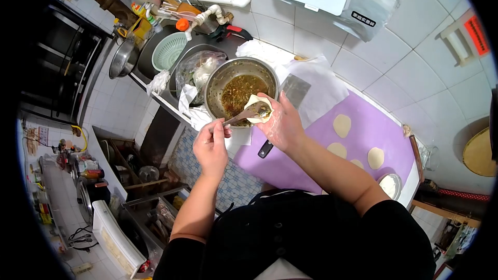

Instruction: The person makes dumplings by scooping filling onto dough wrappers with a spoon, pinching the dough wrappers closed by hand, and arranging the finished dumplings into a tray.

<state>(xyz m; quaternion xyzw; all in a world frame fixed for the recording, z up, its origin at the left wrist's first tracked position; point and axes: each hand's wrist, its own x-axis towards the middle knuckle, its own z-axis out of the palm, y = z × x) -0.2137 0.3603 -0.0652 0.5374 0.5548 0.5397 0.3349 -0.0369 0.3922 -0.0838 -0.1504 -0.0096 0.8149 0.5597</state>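
Note:
My left hand (211,145) pinches the handle of a spoon (239,117). The spoon's bowl end rests over a round dough wrapper (255,101), which lies cupped in my floured right hand (284,124). Some dark, wet filling shows on the wrapper beside the spoon. Just beyond both hands stands a steel bowl (213,80) with chopped filling in brownish liquid (243,87). A cleaver's wide blade (296,91) lies to the right of the bowl, and its black handle (265,149) shows below my right hand.
Several flat dough rounds (375,158) lie on a purple mat (316,127) at right. A small bowl of flour (390,185) and a rolling pin (416,154) sit near the counter's right end. Left of the steel bowl are a sink (150,54), a green colander (169,51) and a plastic bag (194,67).

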